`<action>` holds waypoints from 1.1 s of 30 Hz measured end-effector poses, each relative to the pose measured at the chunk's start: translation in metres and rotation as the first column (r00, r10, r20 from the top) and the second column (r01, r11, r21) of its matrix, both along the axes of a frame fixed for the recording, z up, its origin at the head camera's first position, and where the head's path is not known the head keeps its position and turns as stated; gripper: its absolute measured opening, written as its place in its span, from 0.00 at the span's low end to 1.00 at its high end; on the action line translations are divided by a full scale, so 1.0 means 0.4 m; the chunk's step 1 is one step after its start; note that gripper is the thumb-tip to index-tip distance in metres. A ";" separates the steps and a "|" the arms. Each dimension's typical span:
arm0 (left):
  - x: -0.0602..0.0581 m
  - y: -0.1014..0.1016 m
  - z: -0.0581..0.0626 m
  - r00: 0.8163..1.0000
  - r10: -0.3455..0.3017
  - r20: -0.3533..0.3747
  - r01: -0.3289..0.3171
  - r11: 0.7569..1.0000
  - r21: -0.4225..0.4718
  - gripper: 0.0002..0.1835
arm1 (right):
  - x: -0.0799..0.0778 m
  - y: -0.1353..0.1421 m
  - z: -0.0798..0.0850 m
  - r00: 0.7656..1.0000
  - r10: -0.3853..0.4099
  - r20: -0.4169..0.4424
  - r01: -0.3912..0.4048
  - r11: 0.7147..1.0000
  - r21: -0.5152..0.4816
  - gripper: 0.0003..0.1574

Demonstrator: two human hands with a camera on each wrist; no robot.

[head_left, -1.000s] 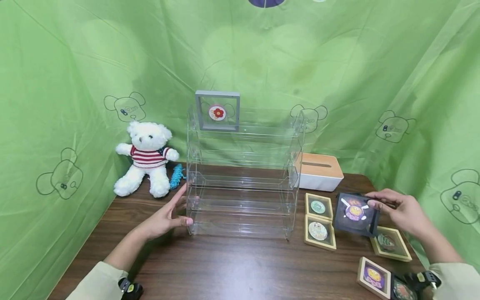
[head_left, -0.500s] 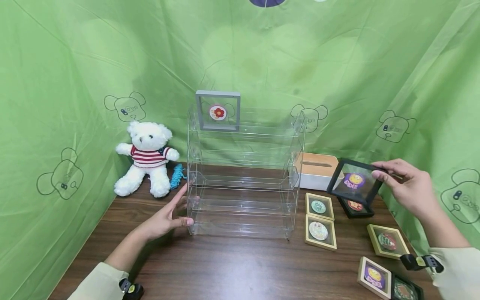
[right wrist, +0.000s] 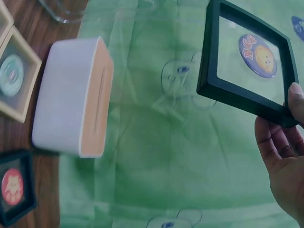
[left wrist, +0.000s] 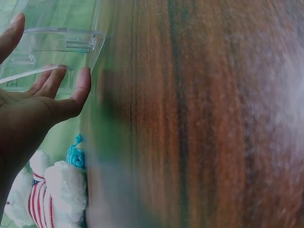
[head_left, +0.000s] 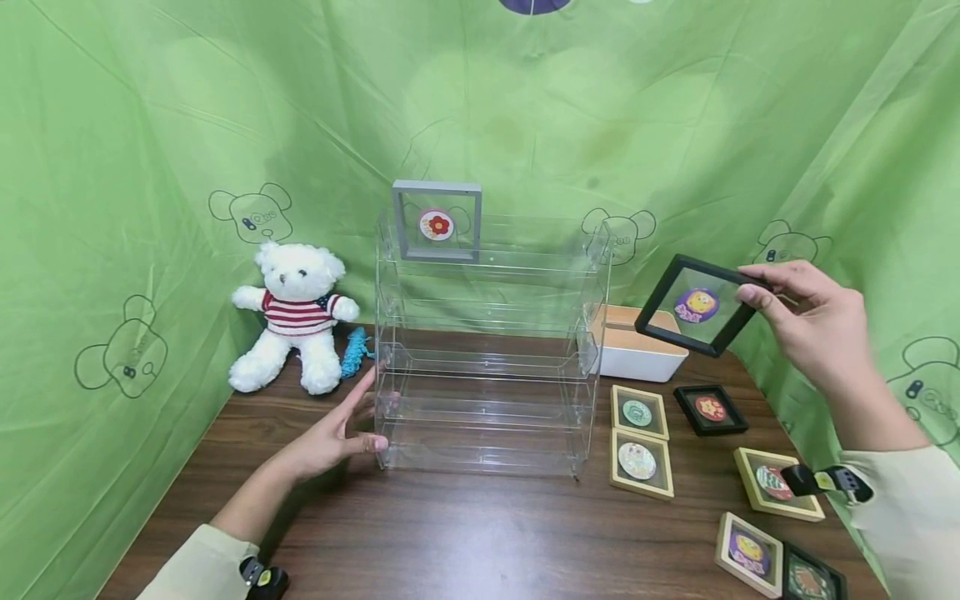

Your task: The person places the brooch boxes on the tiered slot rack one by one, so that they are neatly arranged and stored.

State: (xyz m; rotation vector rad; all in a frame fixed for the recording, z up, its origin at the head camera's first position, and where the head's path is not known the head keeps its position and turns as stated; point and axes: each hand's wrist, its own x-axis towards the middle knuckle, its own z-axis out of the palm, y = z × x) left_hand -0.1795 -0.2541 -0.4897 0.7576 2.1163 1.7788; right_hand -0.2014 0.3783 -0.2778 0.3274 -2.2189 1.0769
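Observation:
My right hand [head_left: 816, 321] pinches the right-hand edge of a black display frame [head_left: 654, 327] and holds it tilted, up off the table. A purple and yellow badge [right wrist: 258, 55] sits in the frame's clear window. My left hand [head_left: 330, 437] rests at the lower left side of a clear acrylic tiered rack [head_left: 483, 364], its fingers spread and fairly straight. In the left wrist view the fingertips [left wrist: 83, 78] lie right by the rack's clear side panel. A grey frame [head_left: 474, 221] with a red flower badge stands on the rack's top tier, at the left.
A tissue box [head_left: 637, 363] with a wooden lid stands right of the rack. Several tan frames [head_left: 641, 492] and a black frame [head_left: 711, 429] lie on the table's right side. A white teddy bear [head_left: 288, 350] and a blue bundle [head_left: 354, 354] are at the left.
My right hand has lifted the black frame off another black frame on the table, raising it and tilting it more upright. My left hand has stayed at the rack.

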 end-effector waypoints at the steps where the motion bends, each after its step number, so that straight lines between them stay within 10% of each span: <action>1: 0.000 0.000 0.000 1.000 0.004 -0.002 -0.004 1.000 -0.005 0.64 | -0.002 -0.011 0.006 1.000 0.008 -0.005 -0.008 1.000 -0.013 0.18; 11: 0.004 0.001 0.004 1.000 0.024 -0.010 -0.025 0.999 -0.035 0.64 | -0.034 -0.119 0.083 0.990 0.129 -0.057 -0.138 0.971 -0.195 0.18; 18: 0.004 0.003 0.000 0.999 0.014 0.029 -0.014 1.000 0.010 0.65 | -0.060 -0.209 0.148 0.912 0.401 -0.088 -0.383 0.755 -0.532 0.22; 33: 0.004 0.002 0.004 0.999 0.032 0.030 -0.032 0.999 -0.027 0.65 | -0.135 -0.319 0.213 0.856 0.504 -0.119 -0.327 0.348 -0.879 0.23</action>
